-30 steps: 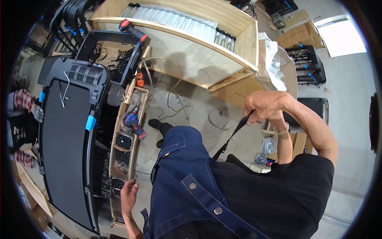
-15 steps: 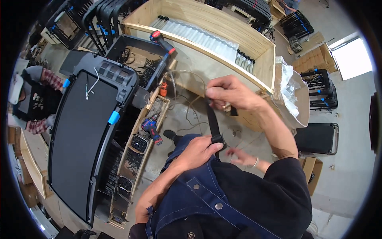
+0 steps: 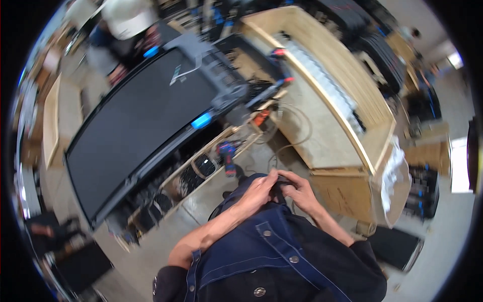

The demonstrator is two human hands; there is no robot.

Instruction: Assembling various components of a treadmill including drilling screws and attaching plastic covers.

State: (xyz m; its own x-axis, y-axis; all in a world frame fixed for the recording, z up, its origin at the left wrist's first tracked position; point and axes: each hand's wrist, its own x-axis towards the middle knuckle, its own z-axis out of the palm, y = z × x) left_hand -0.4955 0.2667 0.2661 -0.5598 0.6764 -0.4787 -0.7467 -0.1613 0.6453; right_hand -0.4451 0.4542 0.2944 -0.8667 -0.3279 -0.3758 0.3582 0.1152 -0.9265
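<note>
Both of my hands meet at my waist, in front of the dark blue apron (image 3: 236,241). Between them is a dark piece of the black strap (image 3: 277,190), mostly covered by fingers and blurred. My left hand (image 3: 257,194) is closed on it from the left, fingertips pointing forward. From the other side my right hand (image 3: 301,193) curls inward with thumb and fingers pinching the strap, its fingertips almost touching the left ones. The strap's buckle cannot be made out.
A large black panel in a frame (image 3: 146,121) lies to the left, with blue clips. Along its near side runs a wooden parts tray (image 3: 188,173) beside a blue-and-red cordless drill (image 3: 227,157). Ahead right stands a long wooden crate (image 3: 347,75). A co-worker in a white cap (image 3: 129,19) bends beyond the panel.
My right hand has come down from above to meet my left at the waist. The view has swung left. Another hand with a bracelet near my waist is gone from view.
</note>
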